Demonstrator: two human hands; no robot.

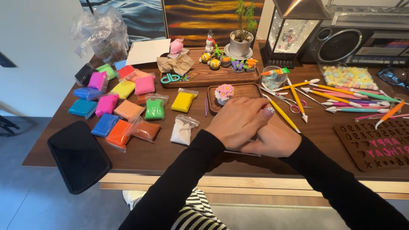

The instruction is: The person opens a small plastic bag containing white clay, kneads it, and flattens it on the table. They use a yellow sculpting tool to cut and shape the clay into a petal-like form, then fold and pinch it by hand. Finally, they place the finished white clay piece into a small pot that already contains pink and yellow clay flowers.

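- The left hand lies flat over the right hand, pressing down on the near middle of the table; whether anything is gripped beneath cannot be told.
- Just beyond the hands sits a small wooden tray holding a pink clay flower.
- Bagged clay in many colours lies to the left.
- Sculpting tools fan out to the right.
- A dark tablet overhangs the near left edge.

Right hand mostly under left hand
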